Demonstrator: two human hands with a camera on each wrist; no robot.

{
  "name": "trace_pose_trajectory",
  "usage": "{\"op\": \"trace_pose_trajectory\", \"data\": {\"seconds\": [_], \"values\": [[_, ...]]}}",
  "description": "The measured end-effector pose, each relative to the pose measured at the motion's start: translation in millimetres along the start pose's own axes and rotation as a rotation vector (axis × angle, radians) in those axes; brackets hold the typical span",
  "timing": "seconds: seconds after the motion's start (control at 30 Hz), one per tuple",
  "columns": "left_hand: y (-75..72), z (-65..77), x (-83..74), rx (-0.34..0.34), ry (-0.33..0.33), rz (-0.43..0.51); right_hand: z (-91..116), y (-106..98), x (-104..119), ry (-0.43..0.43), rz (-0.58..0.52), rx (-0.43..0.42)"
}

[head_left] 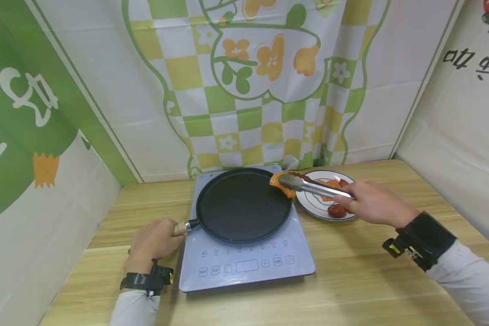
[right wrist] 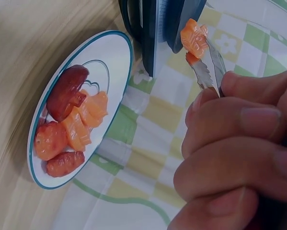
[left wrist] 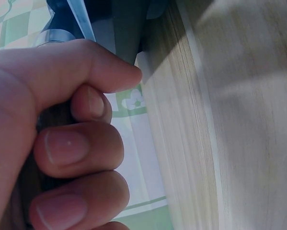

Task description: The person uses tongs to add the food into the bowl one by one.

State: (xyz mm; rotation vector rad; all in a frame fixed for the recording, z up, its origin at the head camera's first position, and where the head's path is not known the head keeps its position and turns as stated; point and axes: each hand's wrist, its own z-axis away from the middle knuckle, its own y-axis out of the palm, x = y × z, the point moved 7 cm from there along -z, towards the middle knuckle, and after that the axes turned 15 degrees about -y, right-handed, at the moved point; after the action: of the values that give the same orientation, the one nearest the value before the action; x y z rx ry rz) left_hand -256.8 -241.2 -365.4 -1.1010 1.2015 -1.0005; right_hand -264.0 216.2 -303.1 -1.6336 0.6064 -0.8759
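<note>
My left hand grips the wooden handle of a flat black frying pan; in the left wrist view its curled fingers hide most of the handle. With my right hand I hold metal tongs. Their tips pinch an orange piece of salmon above the pan's right rim. The same salmon piece shows at the tongs' end in the right wrist view. Below the tongs, a white plate bears more salmon pieces and several reddish sausage pieces.
The pan sits on a light grey induction cooktop with touch keys along its front. A wooden table carries the cooktop and the plate. Behind hangs a checked, flowered curtain, and printed cloth closes off the sides.
</note>
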Motion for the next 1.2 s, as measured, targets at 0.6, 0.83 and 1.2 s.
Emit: {"op": "trace_pose_trajectory", "data": {"seconds": [0.6,0.83,1.2], "values": [[0.7,-0.8,0.3,0.009,-0.004,-0.015,-9.4,6.0,7.9,-0.001,-0.006,0.033],[0.5,-0.1,0.4,0.003,-0.002,-0.009,-13.7,8.9,9.9,-0.022,0.049,0.036],[0.2,-1.0,0.6,0.000,-0.003,-0.011,-15.3,10.6,12.1,-0.031,0.066,0.036]]}}
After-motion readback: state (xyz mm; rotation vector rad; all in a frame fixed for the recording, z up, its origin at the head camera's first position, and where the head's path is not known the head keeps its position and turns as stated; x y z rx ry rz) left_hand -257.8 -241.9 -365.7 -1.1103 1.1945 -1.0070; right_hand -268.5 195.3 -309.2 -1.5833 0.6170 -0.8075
